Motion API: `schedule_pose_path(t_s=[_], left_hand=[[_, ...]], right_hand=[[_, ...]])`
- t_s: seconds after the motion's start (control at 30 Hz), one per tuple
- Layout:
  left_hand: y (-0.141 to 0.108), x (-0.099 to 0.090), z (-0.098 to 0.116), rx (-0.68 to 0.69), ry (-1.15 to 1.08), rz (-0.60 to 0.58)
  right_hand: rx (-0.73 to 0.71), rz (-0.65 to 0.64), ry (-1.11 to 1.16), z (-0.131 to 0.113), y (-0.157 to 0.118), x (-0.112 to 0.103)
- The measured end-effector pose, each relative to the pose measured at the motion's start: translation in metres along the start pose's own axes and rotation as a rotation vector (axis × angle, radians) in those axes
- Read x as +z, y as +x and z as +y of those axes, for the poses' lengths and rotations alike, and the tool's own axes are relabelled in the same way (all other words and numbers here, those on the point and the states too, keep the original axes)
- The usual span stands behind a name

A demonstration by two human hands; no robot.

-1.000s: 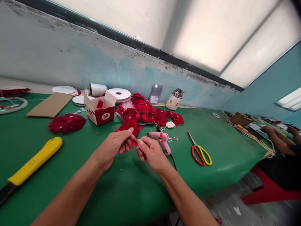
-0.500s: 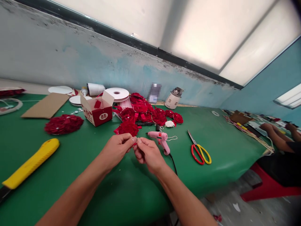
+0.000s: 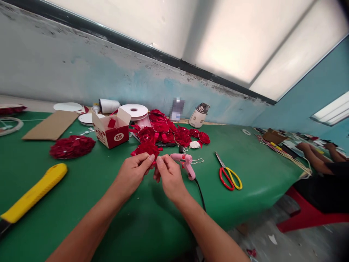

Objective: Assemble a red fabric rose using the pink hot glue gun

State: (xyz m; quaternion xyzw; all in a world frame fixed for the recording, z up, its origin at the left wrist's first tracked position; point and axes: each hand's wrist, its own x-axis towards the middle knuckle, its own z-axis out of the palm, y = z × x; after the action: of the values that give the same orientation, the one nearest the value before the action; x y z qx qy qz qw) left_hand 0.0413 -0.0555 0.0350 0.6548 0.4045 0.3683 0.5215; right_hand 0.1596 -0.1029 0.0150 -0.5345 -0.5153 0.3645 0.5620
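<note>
Side by side over the green table, my left hand (image 3: 133, 171) and my right hand (image 3: 170, 176) pinch a small red piece (image 3: 154, 163) between their fingertips; its shape is mostly hidden. Directly behind the fingers lies a red ruffled flower (image 3: 145, 148). A pink glue gun (image 3: 185, 163) rests just right of my right hand, its black cord running toward the table's front edge. Scissors (image 3: 228, 174) with red and yellow handles lie farther right.
At left are a yellow-handled cutter (image 3: 35, 193), a red flower (image 3: 72, 146), brown cardboard (image 3: 50, 124) and a red-white box (image 3: 116, 134). Behind stand a ribbon spool (image 3: 135, 111) and a bottle (image 3: 199, 115). Another person's arms (image 3: 313, 156) are at far right.
My fingertips have moved slightly apart, and a bit more red shows between them. The whole view has shifted a little; the objects on the table stay in place.
</note>
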Motion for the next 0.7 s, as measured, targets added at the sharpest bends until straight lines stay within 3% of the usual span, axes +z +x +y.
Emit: schedule_pose_path(t_s=[0.17, 0.37, 0.5, 0.7], left_hand=[[-0.002, 0.002, -0.001, -0.101, -0.216, -0.062], [-0.001, -0.002, -0.005, -0.205, -0.43, -0.052], [0.0, -0.004, -0.002, -0.19, -0.446, -0.08], [-0.003, -0.003, 0.006, -0.135, -0.266, -0.062]], right_hand=[[-0.055, 0.002, -0.04, 0.003, 0.001, 0.002], [-0.061, 0.047, -0.086, 0.008, 0.003, 0.0], [-0.086, 0.055, -0.138, 0.005, 0.004, -0.001], [-0.108, 0.005, -0.147, 0.003, 0.006, -0.003]])
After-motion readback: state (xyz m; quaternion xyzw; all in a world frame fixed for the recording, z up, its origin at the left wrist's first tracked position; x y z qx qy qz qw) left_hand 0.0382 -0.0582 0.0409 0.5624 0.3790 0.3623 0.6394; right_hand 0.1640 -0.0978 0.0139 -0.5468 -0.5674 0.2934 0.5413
